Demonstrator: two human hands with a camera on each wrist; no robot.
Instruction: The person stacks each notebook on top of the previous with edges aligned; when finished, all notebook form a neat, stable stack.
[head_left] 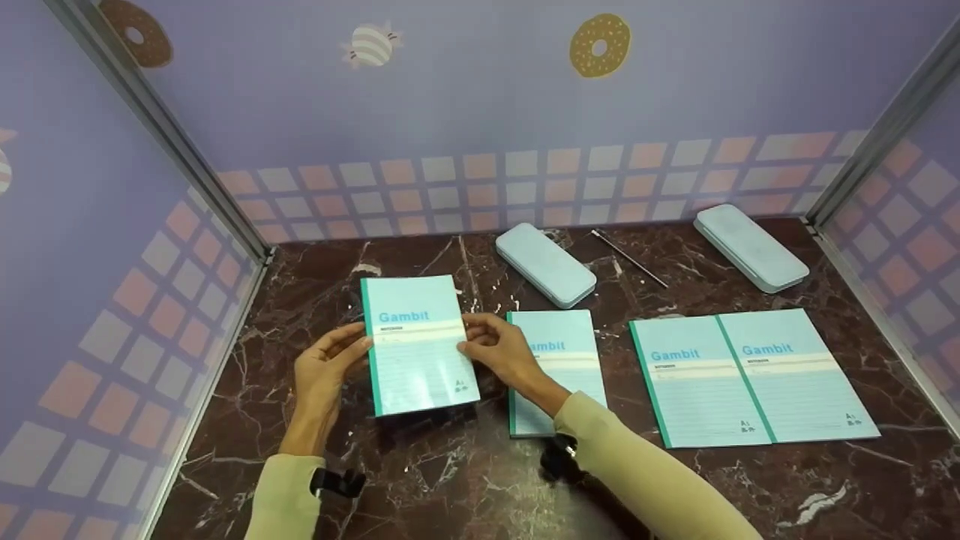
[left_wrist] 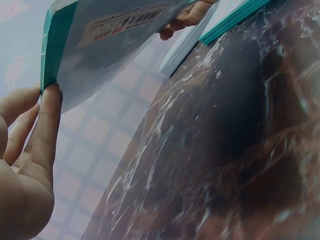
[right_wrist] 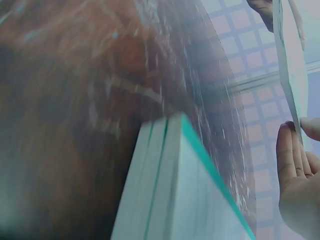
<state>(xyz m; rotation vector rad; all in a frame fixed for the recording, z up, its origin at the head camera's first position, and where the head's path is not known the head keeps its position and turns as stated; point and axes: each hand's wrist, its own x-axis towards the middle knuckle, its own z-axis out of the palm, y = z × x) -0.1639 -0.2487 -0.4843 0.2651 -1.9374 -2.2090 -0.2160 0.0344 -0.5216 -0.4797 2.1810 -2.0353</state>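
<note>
Both hands hold a pale blue notebook (head_left: 420, 367) with a green spine and "Gambit" on its cover, raised above the dark marbled table. My left hand (head_left: 322, 375) pinches the spine edge between thumb and fingers. At the opposite edge, my right hand (head_left: 510, 356) pinches the pages' side. In the left wrist view the notebook's back (left_wrist: 115, 50) shows a barcode label. Under my right wrist lies a stack of similar notebooks (head_left: 559, 412), partly covered by the hand and sleeve; its layered edges (right_wrist: 165, 170) show in the right wrist view.
To the right, two more Gambit notebooks (head_left: 701, 405) (head_left: 802, 382) lie side by side. Behind are a pale blue case (head_left: 546, 264), a thin dark pen-like stick (head_left: 630, 259) and another pale case (head_left: 751, 247). Patterned purple walls (head_left: 480, 97) enclose the table (head_left: 450, 480) at the back and sides.
</note>
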